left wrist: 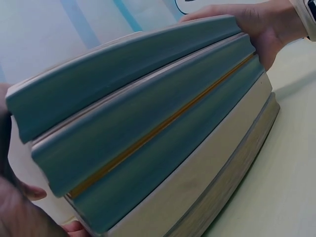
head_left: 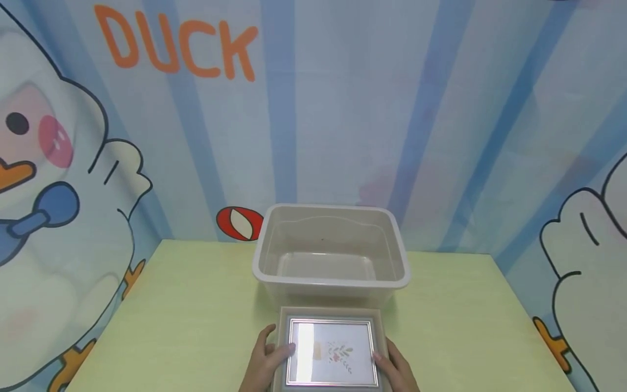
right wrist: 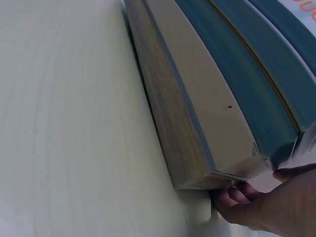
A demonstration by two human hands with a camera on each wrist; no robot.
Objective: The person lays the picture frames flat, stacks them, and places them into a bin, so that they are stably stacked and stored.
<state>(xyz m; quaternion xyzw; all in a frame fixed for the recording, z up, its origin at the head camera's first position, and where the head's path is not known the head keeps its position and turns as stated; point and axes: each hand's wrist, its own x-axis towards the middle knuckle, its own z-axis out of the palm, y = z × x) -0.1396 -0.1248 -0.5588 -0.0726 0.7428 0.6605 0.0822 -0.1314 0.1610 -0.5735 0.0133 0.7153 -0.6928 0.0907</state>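
Observation:
In the head view a stack of picture frames (head_left: 330, 313) lies between both hands, directly in front of the storage bin. The top one has a silver inner border and a leafy plant print behind glossy glazing. My left hand (head_left: 264, 359) grips the stack's left side, thumb over the top frame. On the opposite side my right hand (head_left: 398, 366) holds it, thumb also on the border. The left wrist view shows the near side of the stack (left wrist: 143, 118): teal layers above a beige one and a wood-grain one at the bottom, close over the table.
A light grey plastic bin (head_left: 333, 283) stands at the table's back, its inside bare. The pale yellow-green table (head_left: 196, 310) extends to both sides. Behind it hangs a blue striped backdrop (head_left: 338, 109) with duck drawings and the word DUCK.

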